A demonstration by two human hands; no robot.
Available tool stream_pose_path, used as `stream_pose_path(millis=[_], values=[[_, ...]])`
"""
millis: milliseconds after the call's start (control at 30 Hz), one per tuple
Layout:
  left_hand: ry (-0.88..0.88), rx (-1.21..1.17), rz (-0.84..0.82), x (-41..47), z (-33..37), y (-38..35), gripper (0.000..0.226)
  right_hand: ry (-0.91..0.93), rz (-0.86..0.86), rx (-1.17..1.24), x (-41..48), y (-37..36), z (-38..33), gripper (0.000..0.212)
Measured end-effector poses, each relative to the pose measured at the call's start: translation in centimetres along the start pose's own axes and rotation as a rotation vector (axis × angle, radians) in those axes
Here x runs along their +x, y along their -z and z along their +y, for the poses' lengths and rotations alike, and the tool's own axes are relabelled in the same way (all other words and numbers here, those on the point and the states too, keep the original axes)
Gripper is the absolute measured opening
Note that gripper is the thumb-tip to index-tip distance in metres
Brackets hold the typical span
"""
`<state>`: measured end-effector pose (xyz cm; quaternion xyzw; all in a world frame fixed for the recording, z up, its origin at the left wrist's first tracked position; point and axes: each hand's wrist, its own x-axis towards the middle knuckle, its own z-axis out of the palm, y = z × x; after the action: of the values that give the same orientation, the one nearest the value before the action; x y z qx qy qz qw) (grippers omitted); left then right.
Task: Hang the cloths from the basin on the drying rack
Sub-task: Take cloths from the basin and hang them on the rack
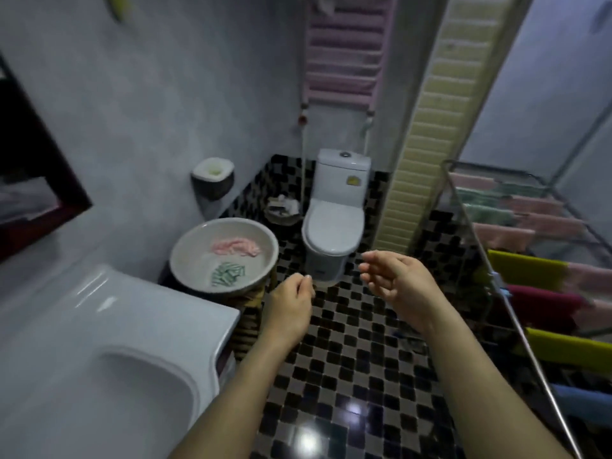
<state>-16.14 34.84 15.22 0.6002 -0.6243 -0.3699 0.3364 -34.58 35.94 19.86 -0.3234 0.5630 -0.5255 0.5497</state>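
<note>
Two bare forearms are reaching in from the bottom of the frame over the checkered floor tiles (347, 359). The left hand (291, 299) is hovering at centre with fingers loosely curled, holding nothing. The right hand (394, 279) is hanging beside it, apart from it, fingers relaxed and likewise gripping nothing.

A white washbasin sink (99, 342) is filling the lower left. Just beyond it, left of centre, the round basin (185, 246) is sitting on a wooden stool (251, 303), holding a pink cloth (236, 246) and a green striped cloth (228, 274), lying apart.

Along the right edge the drying rack (519, 326) is carrying hung cloths, among them a yellow cloth (526, 271) and a dark red cloth (543, 303).

At upper centre a white toilet (334, 226) is standing, its tank bearing a yellow sticker (353, 181) too small to read.
</note>
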Motion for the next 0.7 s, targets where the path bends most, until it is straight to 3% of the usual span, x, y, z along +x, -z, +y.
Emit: stream_pose_path(millis=[133, 367, 700], values=[[0.153, -0.034, 0.146, 3.5, -4.2, 4.4, 0.026, -0.083, -0.155, -0.05, 5.5, -6.4, 0.6, 0.018], [0.372, 0.03, 0.247, 11.3, -10.3, 7.4, 0.034, -0.175, -0.352, -0.254, 17.7, -13.6, 3.4, 0.018], [0.503, 0.264, 0.165, 22.8, -17.4, 6.0, 0.04, -0.285, -0.579, -0.62, 34.1, -20.0, 8.8, 0.025]])
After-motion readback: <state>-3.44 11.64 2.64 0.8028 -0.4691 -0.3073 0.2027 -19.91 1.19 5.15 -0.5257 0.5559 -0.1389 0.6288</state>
